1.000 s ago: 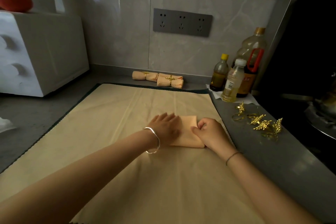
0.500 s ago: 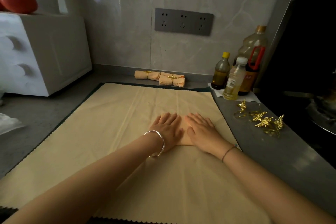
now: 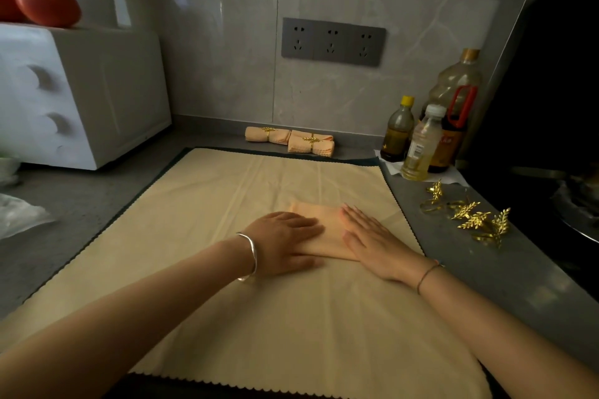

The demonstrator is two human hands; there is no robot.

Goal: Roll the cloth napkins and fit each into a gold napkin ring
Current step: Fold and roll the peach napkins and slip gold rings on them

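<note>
A: Where do we have the napkin (image 3: 329, 215)?
B: Folded flat, middle of the beige mat (image 3: 210, 204), under both hands.
A: Grip?
B: We log left hand (image 3: 285, 244) and right hand (image 3: 372, 241) with fingers straight, pressing down side by side, nothing clutched.
A: Rings?
B: Loose gold napkin rings (image 3: 466, 215) lie right, on the bench (image 3: 486, 272) (off the mat). Two ringed rolls (image 3: 290, 139) sit far, by the wall (image 3: 227, 74).
</note>
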